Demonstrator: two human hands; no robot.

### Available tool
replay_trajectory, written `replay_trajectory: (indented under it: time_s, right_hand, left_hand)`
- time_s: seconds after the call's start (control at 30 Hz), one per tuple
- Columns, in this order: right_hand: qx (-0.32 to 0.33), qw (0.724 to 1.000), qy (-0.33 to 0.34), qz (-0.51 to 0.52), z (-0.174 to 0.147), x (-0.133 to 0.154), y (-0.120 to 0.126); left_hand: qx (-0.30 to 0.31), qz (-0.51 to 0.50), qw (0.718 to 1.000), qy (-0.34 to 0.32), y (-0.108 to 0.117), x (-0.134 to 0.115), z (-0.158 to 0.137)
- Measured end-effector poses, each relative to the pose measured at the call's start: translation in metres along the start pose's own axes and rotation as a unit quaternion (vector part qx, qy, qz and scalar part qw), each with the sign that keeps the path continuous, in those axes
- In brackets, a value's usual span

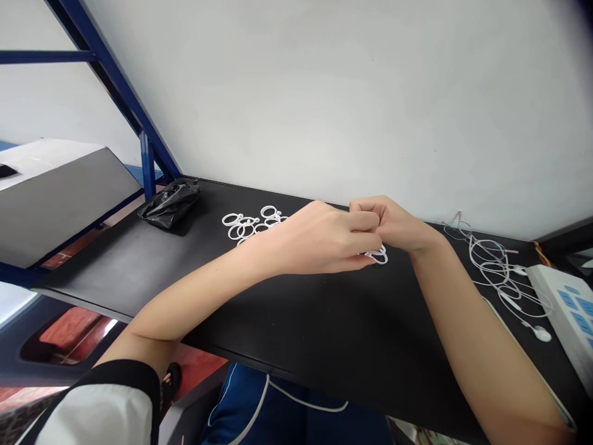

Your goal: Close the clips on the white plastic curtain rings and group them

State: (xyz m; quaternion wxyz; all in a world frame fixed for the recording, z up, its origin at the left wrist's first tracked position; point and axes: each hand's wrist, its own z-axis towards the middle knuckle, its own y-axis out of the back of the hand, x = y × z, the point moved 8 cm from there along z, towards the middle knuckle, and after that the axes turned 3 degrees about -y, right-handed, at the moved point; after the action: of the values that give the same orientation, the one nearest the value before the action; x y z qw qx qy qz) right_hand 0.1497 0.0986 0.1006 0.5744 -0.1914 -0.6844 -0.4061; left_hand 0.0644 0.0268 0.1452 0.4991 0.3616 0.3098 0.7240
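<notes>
My left hand (328,238) reaches across the table with its fingers bent and closed, its fingertips against my right hand. My right hand (393,222) is curled closed, palm side partly turned away. What lies between the fingers of both hands is hidden. Just below the left fingertips, part of a white plastic ring (380,256) shows; I cannot tell whether it is held or lies on the table. Beside and partly behind my left wrist, a loose group of several white rings with small eyelets, like curtain rings (241,231), lies on the black table (315,321).
A crumpled black plastic bag (170,204) lies at the far left. White earphones with a tangled cord (495,272) and a white power strip with blue sockets (572,303) are on the right. A blue metal frame (118,86) rises at the left, and a pale wall (296,105) stands behind.
</notes>
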Motion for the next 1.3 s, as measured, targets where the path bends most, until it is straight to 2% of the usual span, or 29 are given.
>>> replay_trajectory:
  time_s: [0.2, 0.4, 0.63, 0.87, 1.3]
  right_hand:
    - [-0.024, 0.999, -0.003, -0.032, -0.002, 0.002, 0.004]
    - [-0.041, 0.999, 0.004, -0.029, -0.003, 0.008, 0.004]
    - [-0.033, 0.998, -0.012, -0.044, -0.003, 0.008, 0.001]
    - [-0.054, 0.995, -0.016, -0.085, -0.002, 0.006, 0.004]
    - [-0.071, 0.994, -0.02, -0.077, 0.0, 0.004, 0.005]
  left_hand:
    - [-0.012, 0.063, 0.998, 0.0, 0.002, 0.0, 0.001]
    - [0.001, 0.067, 0.998, 0.003, 0.0, 0.0, 0.003]
    - [-0.018, 0.077, 0.997, -0.003, 0.0, -0.001, 0.001]
    - [0.019, 0.076, 0.997, 0.009, -0.003, 0.0, 0.003]
    - [0.08, 0.089, 0.992, 0.028, -0.009, 0.003, 0.002]
